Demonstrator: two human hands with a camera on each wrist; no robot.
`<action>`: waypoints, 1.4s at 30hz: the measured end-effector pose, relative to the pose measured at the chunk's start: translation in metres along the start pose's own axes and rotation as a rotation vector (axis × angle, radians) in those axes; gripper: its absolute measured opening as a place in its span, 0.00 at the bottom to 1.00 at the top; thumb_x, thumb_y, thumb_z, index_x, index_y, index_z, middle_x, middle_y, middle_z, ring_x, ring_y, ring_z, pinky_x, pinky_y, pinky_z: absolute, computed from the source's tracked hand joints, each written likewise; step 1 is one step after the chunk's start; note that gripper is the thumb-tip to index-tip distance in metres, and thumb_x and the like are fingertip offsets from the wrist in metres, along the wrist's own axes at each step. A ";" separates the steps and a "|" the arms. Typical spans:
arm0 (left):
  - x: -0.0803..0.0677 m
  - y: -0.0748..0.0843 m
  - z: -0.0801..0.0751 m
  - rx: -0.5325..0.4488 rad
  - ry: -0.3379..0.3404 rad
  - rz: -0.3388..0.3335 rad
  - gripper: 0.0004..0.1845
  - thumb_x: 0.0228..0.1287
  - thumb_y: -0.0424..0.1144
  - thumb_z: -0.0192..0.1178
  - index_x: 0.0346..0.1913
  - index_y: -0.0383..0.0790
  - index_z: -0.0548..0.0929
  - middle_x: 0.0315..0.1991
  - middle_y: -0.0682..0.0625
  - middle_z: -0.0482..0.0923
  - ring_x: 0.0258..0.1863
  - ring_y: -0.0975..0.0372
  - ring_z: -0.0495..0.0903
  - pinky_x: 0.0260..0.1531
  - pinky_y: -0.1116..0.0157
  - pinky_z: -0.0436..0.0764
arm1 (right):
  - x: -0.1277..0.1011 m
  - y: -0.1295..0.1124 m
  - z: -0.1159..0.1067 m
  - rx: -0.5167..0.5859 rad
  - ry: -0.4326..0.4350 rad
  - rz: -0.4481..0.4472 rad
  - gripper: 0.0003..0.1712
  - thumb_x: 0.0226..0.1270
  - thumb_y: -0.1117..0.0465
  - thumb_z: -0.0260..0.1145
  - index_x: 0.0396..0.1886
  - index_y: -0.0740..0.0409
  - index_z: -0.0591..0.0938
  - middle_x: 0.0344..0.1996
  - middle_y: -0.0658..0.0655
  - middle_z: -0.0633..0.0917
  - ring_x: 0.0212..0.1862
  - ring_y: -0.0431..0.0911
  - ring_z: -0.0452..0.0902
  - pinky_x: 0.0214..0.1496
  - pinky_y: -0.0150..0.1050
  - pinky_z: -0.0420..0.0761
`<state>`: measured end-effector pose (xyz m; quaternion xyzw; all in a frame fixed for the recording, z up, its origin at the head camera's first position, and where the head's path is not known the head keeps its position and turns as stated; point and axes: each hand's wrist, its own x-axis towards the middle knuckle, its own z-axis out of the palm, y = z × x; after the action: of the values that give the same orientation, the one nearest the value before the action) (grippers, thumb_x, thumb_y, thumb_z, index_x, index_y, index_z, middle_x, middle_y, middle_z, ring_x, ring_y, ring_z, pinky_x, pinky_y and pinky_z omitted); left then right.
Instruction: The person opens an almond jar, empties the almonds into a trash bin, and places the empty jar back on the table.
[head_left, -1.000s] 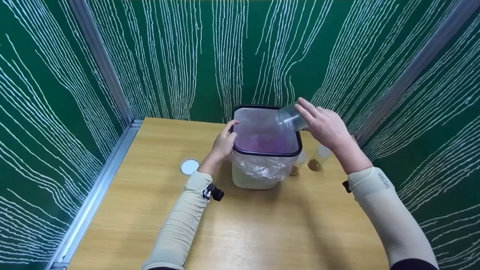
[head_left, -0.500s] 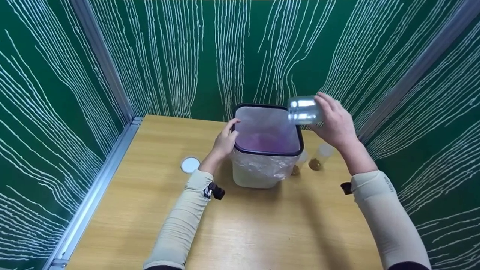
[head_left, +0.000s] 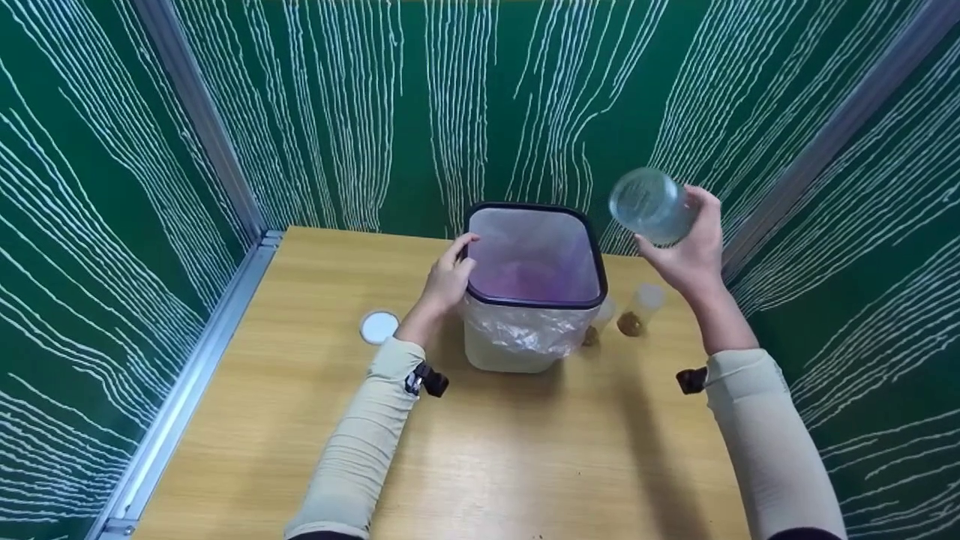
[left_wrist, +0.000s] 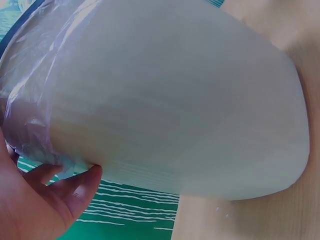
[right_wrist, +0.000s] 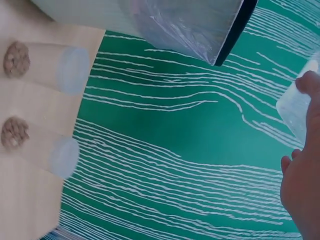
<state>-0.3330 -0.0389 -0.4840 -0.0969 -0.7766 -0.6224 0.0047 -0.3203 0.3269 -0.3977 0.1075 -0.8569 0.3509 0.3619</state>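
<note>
While the small white round lid [head_left: 379, 327] lies alone on the pale wooden table [head_left: 525, 465] at the far left, the left hand [head_left: 448, 279] rests against the left side of the white square bin with a black rim and a clear plastic liner [head_left: 532, 330]. Its fingers curl over the rim and its thumb lies along the bin's wall; the left wrist view shows fingertips [left_wrist: 82, 187] pressed to the liner [left_wrist: 30, 115]. Just right of the bin, near its base, stand two small clear jars with brown contents [head_left: 634, 311], close together and upright; in the right wrist view they show as two tubes [right_wrist: 42, 65] with brown at the bottom.

Farther right and well above the table, the right hand [head_left: 686, 251] grips a clear, seemingly empty plastic jar [head_left: 649, 204], fingers and thumb wrapped round its body. The jar lies tilted, its long axis pointing up and to the left, one round end facing the camera. It hangs beyond the bin's right rim, not over the opening, so the bin lies down and to the left of it; the right hand alone carries it, the left being nearer the bin.
</note>
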 end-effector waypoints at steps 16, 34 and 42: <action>0.000 0.005 -0.002 -0.028 0.007 -0.031 0.24 0.69 0.43 0.47 0.67 0.58 0.72 0.72 0.54 0.60 0.70 0.60 0.57 0.66 0.56 0.61 | -0.026 0.044 -0.024 0.233 0.147 0.521 0.48 0.54 0.57 0.76 0.69 0.43 0.56 0.67 0.50 0.62 0.68 0.44 0.57 0.69 0.37 0.58; 0.007 0.011 -0.001 -0.048 0.053 -0.029 0.23 0.71 0.41 0.46 0.66 0.58 0.74 0.71 0.55 0.62 0.70 0.63 0.58 0.67 0.60 0.60 | -0.064 0.093 -0.033 0.148 0.051 0.775 0.58 0.48 0.37 0.75 0.73 0.40 0.52 0.71 0.52 0.60 0.71 0.46 0.54 0.72 0.43 0.54; 0.004 0.008 0.002 -0.049 0.044 -0.047 0.24 0.71 0.42 0.46 0.68 0.56 0.72 0.72 0.54 0.61 0.70 0.63 0.57 0.67 0.61 0.59 | -0.094 0.116 -0.032 0.026 0.011 0.896 0.66 0.46 0.32 0.73 0.77 0.47 0.47 0.73 0.56 0.56 0.72 0.50 0.51 0.72 0.48 0.53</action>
<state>-0.3351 -0.0350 -0.4761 -0.0652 -0.7629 -0.6432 0.0050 -0.2870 0.4270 -0.5079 -0.2713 -0.8125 0.4845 0.1772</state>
